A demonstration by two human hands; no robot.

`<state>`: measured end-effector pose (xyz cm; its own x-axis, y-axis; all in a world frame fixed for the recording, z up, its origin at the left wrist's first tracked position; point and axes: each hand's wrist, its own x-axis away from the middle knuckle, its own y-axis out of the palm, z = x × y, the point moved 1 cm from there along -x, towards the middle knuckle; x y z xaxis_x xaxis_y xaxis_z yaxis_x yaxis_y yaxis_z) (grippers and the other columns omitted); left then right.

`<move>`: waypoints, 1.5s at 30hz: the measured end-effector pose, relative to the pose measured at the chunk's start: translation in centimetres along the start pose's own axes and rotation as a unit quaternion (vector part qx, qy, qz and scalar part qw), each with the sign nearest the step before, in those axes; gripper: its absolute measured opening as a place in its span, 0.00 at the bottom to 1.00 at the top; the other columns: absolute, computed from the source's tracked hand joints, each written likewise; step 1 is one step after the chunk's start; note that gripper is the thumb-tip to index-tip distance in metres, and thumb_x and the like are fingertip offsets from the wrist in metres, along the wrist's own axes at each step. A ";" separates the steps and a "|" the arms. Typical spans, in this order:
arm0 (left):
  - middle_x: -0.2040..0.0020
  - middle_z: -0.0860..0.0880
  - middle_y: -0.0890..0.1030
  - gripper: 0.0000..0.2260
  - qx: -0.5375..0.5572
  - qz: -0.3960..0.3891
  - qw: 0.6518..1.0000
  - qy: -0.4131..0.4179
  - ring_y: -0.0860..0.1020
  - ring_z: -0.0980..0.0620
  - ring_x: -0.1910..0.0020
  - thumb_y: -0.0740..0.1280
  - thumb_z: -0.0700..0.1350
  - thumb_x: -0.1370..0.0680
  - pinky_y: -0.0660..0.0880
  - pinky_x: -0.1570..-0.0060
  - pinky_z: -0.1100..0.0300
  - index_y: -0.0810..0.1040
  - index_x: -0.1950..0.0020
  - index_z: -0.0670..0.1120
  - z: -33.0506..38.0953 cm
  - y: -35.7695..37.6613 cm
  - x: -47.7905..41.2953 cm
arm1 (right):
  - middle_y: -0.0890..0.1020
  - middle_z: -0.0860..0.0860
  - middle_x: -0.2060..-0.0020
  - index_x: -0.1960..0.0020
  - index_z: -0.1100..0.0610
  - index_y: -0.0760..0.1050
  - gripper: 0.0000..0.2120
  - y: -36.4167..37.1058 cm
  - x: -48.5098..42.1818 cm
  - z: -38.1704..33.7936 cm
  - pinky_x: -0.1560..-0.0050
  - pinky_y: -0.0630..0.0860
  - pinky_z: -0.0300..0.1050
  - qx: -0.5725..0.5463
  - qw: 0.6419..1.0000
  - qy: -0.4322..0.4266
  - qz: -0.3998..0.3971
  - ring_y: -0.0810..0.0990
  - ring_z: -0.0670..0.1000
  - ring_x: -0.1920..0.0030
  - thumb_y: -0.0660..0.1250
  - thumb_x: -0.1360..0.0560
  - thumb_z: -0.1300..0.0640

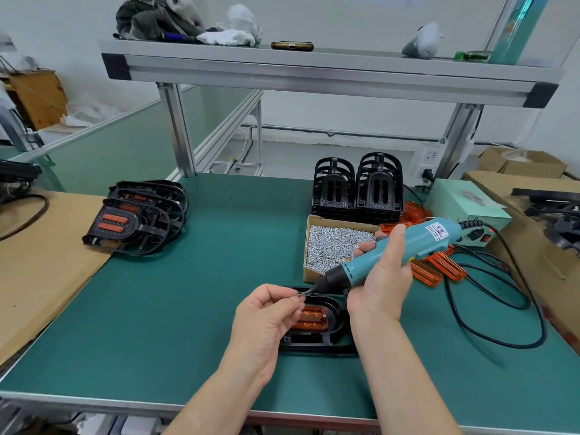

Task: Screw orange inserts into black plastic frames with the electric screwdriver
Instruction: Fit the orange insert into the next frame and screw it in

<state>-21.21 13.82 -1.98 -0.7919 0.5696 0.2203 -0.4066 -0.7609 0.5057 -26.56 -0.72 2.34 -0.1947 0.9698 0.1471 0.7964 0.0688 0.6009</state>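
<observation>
Two hands above a green mat (188, 309): left hand (266, 318) pinches a screw (302, 295), right hand (381, 277) grips the electric screwdriver (408, 246); black frame (332, 328) partly hidden.

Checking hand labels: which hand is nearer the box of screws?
Right. The right hand, gripping the screwdriver, is at the near right corner of the screw box; the left hand is farther, lower-left, pinching a screw.

Teal screwdriver (405, 252), orange insert (312, 318) in black frame (317, 339), green mat (188, 309), silver screws (335, 246)
</observation>
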 end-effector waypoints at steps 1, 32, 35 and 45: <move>0.64 0.43 0.82 0.14 -0.023 0.001 0.999 0.022 0.80 0.52 0.64 0.70 0.28 0.28 0.79 0.61 0.62 0.82 0.66 0.46 -0.1 0.0 0.1 | 0.79 0.49 0.70 0.54 0.54 0.75 0.15 0.0 0.0 0.0 0.61 0.76 0.42 -0.001 1.000 0.003 0.002 0.78 0.47 0.69 0.68 0.22 0.42; 0.59 0.57 0.79 0.22 -0.514 0.041 0.719 0.466 0.73 0.56 0.59 0.69 0.34 0.31 0.71 0.52 0.59 0.76 0.42 0.54 -0.4 -1.8 -0.6 | 0.78 0.48 0.73 0.56 0.54 0.75 0.13 1.9 1.3 1.0 0.71 0.74 0.37 0.040 0.998 -0.033 -0.028 0.78 0.46 0.72 0.68 0.21 0.45; 0.60 0.58 0.79 0.23 -0.510 0.041 0.716 0.476 0.72 0.57 0.59 0.69 0.34 0.32 0.70 0.52 0.60 0.75 0.42 0.53 -0.7 -1.9 -0.8 | 0.78 0.47 0.73 0.56 0.55 0.75 0.13 2.0 1.4 1.0 0.71 0.74 0.37 0.046 0.997 -0.048 -0.036 0.77 0.46 0.71 0.68 0.21 0.45; 0.32 0.70 0.68 0.38 -0.532 -0.072 0.783 0.314 0.62 0.68 0.31 0.71 0.59 0.33 0.55 0.32 0.72 0.57 0.27 0.67 -0.4 -3.4 -0.5 | 0.77 0.48 0.74 0.55 0.57 0.73 0.15 2.0 1.7 0.3 0.70 0.72 0.42 0.044 0.993 -0.087 -0.061 0.75 0.48 0.73 0.70 0.24 0.45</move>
<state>-19.56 16.00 -4.17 -0.6341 0.6627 -0.3984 -0.3969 -0.7211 -0.5679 -25.15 1.15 3.54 -0.1969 0.9782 -0.0662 0.8213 0.2014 0.5337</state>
